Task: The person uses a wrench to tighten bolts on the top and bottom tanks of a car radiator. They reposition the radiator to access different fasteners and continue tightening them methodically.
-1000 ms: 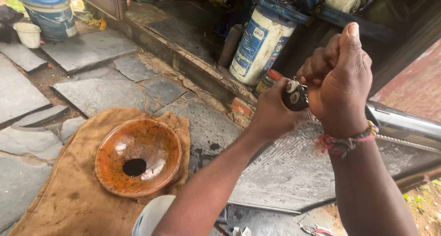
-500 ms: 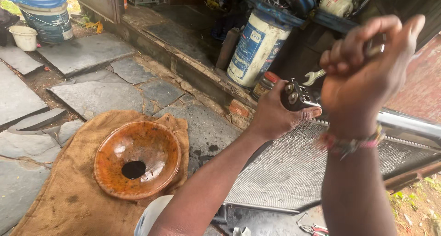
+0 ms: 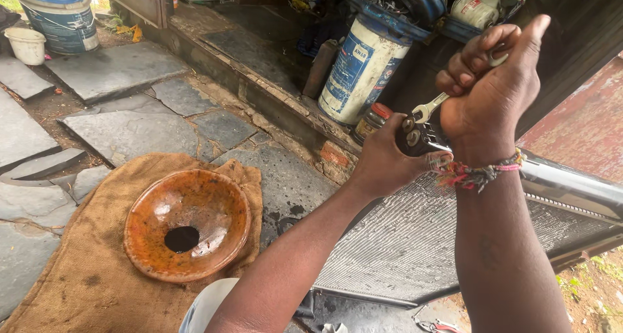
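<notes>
Two hands are busy at the top corner of a big radiator (image 3: 415, 242) that stands tilted on the stone floor (image 3: 130, 129). The left hand (image 3: 383, 161) is wrapped round a black fitting (image 3: 415, 138) at that corner, fingers curled tight to hold it steady. The right hand (image 3: 493, 90) is closed in a fist round a spanner (image 3: 429, 109) — its open end sits right by the small bolts on the fitting. A bright thread band (image 3: 474, 174) is tied on the right wrist.

How far along is the work? It looks to be in the middle. The spanner is at the bolts and the fitting sits on the radiator, so the turning does not look finished. I cannot tell if the bolts are loose or tight, or which way they are being turned.

Near the left arm, a rusty orange bowl (image 3: 187, 223) with a dark puddle in it lies on a brown sack (image 3: 78, 274). Behind the hands stands a white and blue can (image 3: 360, 70), with a small jar (image 3: 371, 120) with a red lid just beside it. Far off to the left are a blue-lidded tub (image 3: 55, 18) and a small white bucket (image 3: 27, 44). Red-handled pliers (image 3: 433, 325) lie at the bottom edge — well apart from both hands.
</notes>
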